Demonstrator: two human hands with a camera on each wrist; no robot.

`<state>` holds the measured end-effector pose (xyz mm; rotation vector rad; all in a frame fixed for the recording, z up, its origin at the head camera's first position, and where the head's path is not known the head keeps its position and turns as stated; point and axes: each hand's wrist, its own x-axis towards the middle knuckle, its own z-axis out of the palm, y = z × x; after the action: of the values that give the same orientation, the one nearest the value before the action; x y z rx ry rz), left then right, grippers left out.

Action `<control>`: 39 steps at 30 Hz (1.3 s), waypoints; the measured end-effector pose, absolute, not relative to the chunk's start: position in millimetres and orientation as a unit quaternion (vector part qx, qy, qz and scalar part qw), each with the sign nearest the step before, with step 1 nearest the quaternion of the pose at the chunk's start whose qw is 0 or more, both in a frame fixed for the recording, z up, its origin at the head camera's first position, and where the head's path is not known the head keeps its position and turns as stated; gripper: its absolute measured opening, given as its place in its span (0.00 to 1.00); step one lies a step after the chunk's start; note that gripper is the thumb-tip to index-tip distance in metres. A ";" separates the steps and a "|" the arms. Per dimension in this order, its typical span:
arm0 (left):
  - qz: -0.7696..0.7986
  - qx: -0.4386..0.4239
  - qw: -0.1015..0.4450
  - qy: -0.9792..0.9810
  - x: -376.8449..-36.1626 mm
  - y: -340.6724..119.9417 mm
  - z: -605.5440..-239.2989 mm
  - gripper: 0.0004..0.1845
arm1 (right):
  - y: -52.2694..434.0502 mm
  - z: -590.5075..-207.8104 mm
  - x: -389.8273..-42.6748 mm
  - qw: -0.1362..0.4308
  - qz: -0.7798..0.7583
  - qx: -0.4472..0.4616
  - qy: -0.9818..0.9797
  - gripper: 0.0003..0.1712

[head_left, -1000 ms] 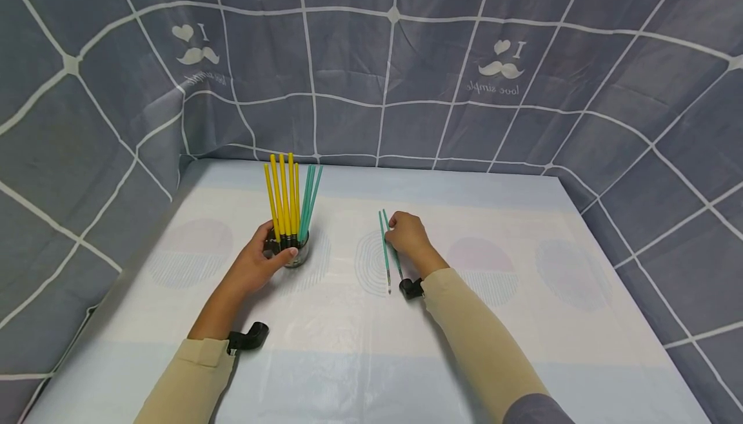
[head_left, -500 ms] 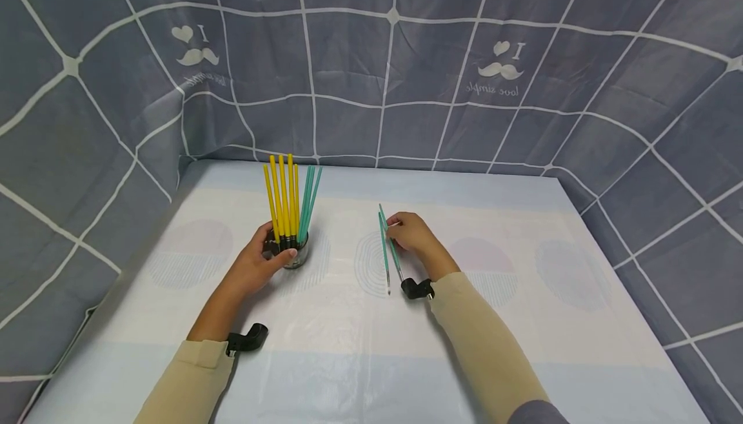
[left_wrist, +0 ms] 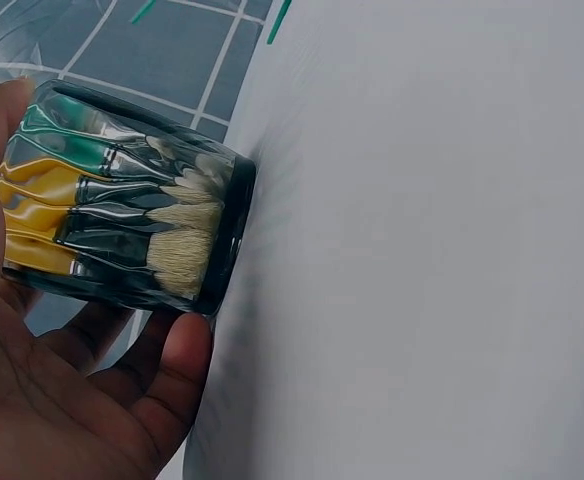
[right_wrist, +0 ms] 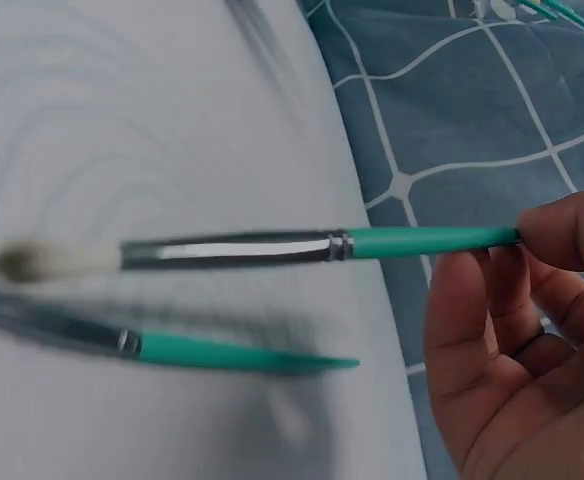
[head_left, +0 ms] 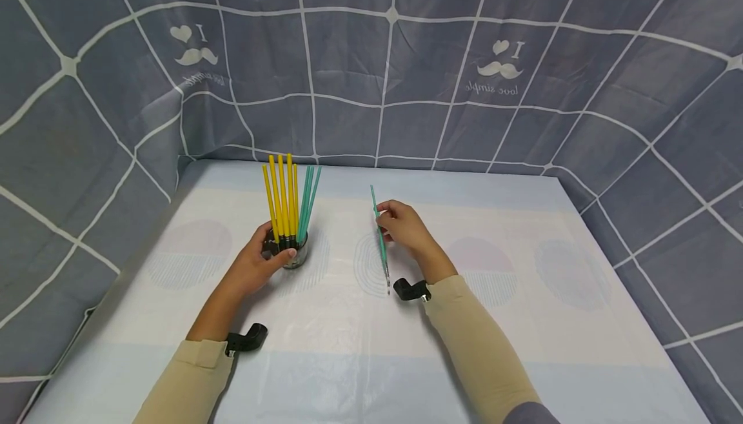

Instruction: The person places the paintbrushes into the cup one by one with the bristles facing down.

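Note:
My left hand holds a clear glass standing on the table, thumb on one side and fingers round the other. Yellow-handled paintbrushes and green-handled paintbrushes stand in it, bristles down, as the left wrist view shows through the glass wall. My right hand pinches a thin green paintbrush near the end of its handle between thumb and fingers. Its pale bristles, dark at the tip, point down toward the table. Below it lies a second green paintbrush on the tabletop, overlapped by the held one in the head view.
The table has a pale cover with faint printed circles. A grey curtain with white grid lines hangs behind it and along both sides. Black cameras are strapped to both wrists.
My right hand has raised one green paintbrush off the table, moving slightly left and away, so it now overlaps the other brush. The left hand and glass have stayed in place.

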<state>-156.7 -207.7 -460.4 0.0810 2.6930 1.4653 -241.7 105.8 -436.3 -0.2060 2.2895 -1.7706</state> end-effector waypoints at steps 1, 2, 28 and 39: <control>0.478 0.026 0.038 0.877 -156.4 -207.7 -460.5 0.47 | 104.1 -435.1 -241.4 0.116 -0.615 -0.075 0.777 0.19; 0.478 0.025 0.039 0.877 -156.2 -207.7 -460.7 0.47 | 102.3 -434.1 -241.4 0.112 -0.621 -0.082 0.771 0.19; 0.484 0.032 0.039 0.873 -158.0 -205.9 -458.2 0.46 | 38.3 -395.9 -236.5 -0.015 -0.735 -0.136 0.664 0.13; 0.483 0.020 0.041 0.875 -157.6 -205.6 -460.6 0.47 | 13.6 -388.7 -234.8 -0.035 -0.756 -0.141 0.638 0.12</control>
<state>-157.6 -205.6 -460.6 0.0616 2.6790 1.4778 -234.8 13.6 -388.7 -0.4540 2.0524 -2.4293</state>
